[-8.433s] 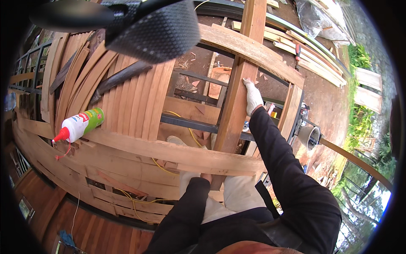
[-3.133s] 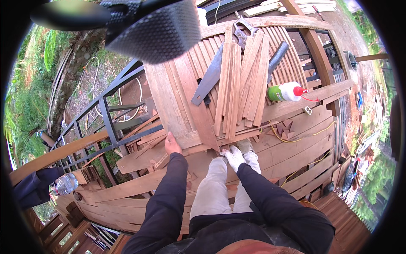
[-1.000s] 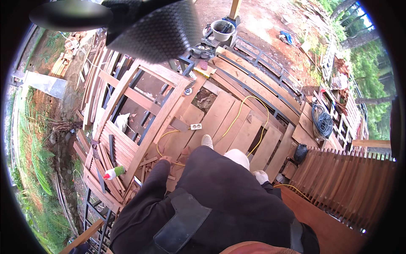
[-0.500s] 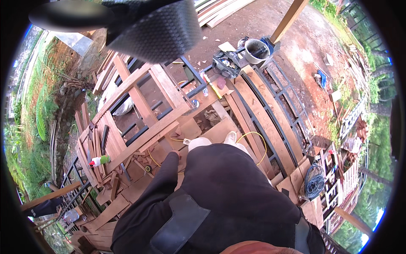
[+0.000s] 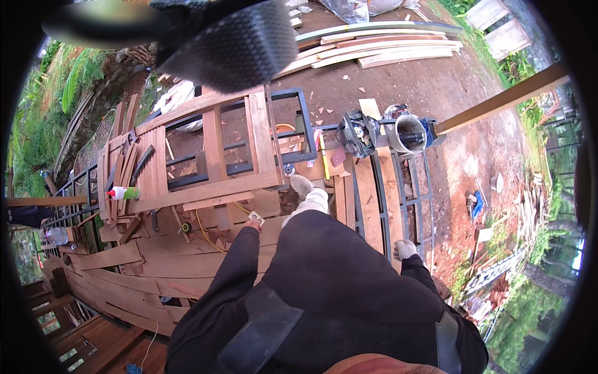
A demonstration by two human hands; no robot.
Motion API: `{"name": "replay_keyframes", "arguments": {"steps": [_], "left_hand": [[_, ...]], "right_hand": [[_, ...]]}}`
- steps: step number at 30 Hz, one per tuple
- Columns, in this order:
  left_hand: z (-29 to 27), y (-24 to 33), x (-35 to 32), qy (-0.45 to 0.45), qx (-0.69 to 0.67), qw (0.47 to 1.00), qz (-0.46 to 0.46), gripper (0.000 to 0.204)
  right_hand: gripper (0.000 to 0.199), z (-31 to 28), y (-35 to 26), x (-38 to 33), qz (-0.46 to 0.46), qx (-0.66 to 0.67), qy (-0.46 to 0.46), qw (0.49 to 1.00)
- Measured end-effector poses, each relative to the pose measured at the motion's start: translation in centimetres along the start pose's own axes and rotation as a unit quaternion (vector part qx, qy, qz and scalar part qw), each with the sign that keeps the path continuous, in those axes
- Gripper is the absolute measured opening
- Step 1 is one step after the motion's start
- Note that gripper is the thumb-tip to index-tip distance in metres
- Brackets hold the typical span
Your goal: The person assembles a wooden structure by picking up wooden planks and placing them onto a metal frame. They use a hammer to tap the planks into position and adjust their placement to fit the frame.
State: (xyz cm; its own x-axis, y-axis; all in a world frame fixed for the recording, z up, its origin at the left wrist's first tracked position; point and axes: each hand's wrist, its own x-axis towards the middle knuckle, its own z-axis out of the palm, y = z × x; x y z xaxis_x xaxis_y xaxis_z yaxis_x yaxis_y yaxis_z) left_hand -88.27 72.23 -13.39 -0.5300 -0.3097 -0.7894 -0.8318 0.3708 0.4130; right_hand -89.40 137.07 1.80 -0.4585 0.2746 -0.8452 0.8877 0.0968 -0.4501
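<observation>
My left hand is bare and closed on a small white square power socket, held low over the plank decking. A yellow cord loops across the boards beside it. My right hand, in a pale glove, hangs out to the right beside the metal frame, fingers curled, with nothing visible in it. Ahead on the left, a wooden frame of planks lies over a dark metal frame. One foot in a light shoe stands near its corner.
An open tool bag and a grey bucket stand ahead, by a slanting post. A green-and-white bottle and a tape measure are at left. Long boards lie stacked on the dirt beyond.
My body and view have turned, and one foot has stepped forward. My right hand has come into view at the right. My left hand and the white socket have moved along over the decking.
</observation>
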Motion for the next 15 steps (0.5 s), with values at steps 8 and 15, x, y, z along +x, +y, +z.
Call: {"name": "replay_keyframes", "arguments": {"steps": [8, 15], "left_hand": [[1.2, -0.2, 6.3, 0.061, 0.256, 0.965, 0.020, 0.030], [-4.0, 11.2, 7.4, 0.179, -0.113, 0.975, -0.069, 0.039]], "right_hand": [[0.039, 4.4, -20.5, 3.3, -0.090, -0.202, -0.072, 0.973], [0.030, 2.8, -24.6, 8.4, 0.013, -0.245, -0.078, 0.966]]}}
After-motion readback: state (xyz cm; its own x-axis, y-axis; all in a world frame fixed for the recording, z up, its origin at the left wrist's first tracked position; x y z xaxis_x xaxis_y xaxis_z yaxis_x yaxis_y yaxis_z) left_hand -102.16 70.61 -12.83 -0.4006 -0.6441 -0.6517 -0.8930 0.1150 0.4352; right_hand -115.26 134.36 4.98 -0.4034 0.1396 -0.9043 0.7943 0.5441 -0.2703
